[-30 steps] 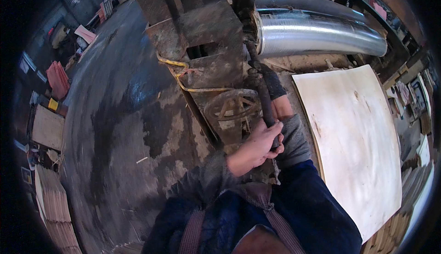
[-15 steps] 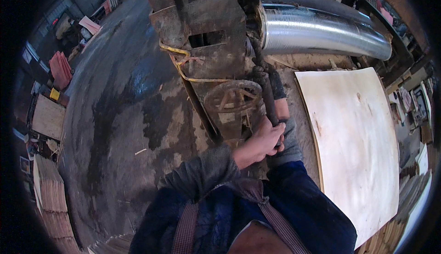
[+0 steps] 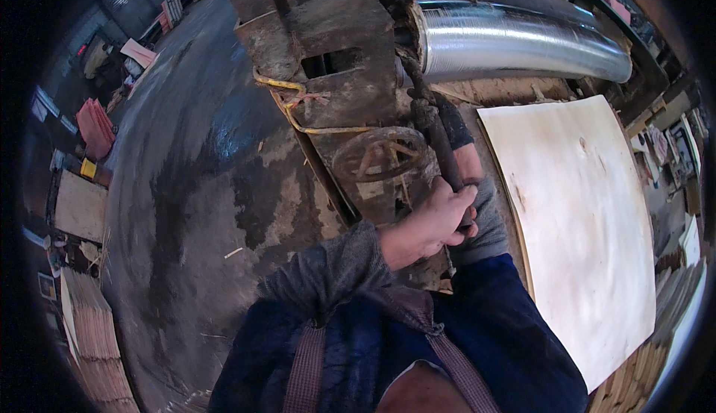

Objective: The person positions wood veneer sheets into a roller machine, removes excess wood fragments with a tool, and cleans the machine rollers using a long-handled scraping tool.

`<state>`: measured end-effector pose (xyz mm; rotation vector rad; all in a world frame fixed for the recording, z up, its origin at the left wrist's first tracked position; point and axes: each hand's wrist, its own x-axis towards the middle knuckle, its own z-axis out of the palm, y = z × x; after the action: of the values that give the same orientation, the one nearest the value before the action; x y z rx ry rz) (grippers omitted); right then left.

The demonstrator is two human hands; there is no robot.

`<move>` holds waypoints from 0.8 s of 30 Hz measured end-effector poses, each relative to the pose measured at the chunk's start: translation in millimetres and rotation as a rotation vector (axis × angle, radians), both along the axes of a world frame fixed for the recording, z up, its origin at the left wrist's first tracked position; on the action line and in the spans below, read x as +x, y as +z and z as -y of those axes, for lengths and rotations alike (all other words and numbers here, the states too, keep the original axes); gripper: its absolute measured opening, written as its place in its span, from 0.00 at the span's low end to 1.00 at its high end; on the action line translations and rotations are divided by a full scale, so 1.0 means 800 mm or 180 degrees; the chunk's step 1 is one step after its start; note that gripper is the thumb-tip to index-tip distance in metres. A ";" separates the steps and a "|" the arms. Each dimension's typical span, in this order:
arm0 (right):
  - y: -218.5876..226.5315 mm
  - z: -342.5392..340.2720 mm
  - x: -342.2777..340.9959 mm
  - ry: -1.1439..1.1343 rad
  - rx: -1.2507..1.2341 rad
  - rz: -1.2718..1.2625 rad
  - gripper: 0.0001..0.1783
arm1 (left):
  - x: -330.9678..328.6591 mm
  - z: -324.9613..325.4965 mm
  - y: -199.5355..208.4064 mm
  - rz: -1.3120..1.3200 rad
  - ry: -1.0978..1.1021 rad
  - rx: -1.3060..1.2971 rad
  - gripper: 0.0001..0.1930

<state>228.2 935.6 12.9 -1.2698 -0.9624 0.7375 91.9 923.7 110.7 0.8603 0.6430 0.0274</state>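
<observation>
A dark metal bar (image 3: 445,148) slants down toward me from the machine. My left hand (image 3: 441,215) is closed around its lower end, bare, with a grey cuff at the wrist. My right arm reaches up just beyond the bar's right side. My right hand (image 3: 452,123), in a dark glove, grips the bar higher up; the bar hides part of its fingers. Left of the bar is a rusty handwheel (image 3: 380,154) on the machine frame (image 3: 339,29). A yellow hose or cable (image 3: 302,123) runs down the frame and across above the wheel.
A shiny metal roller (image 3: 522,44) lies beyond the bar, with a darker roller behind it. To the right is a pale wood veneer sheet (image 3: 578,226) on a stack. Stained floor (image 3: 194,189) stretches to the left, with stacked veneer (image 3: 89,316) at its edge.
Both hands and the lower end of the bar have shifted a little to the right relative to the handwheel. The view has moved slightly. Both hands keep their hold.
</observation>
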 end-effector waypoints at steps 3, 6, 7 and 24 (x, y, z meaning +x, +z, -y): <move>0.008 -0.021 0.015 0.0046 -0.0010 0.0260 0.06 | -0.005 0.000 0.014 -0.0082 0.0012 -0.0119 0.08; 0.017 -0.052 0.036 0.0079 0.0000 0.0671 0.06 | -0.013 -0.003 0.026 0.0126 -0.0038 -0.0409 0.08; 0.020 -0.063 0.039 0.0087 0.0007 0.0791 0.06 | -0.017 -0.004 0.029 0.0183 -0.0036 -0.0500 0.08; 0.030 -0.108 0.058 -0.0002 0.0558 0.0828 0.08 | -0.015 -0.032 0.034 0.0822 -0.0243 -0.1161 0.11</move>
<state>274.7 1022.3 37.0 -1.2295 -1.2103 0.4821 79.6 949.2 138.0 0.5162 0.3565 -0.0464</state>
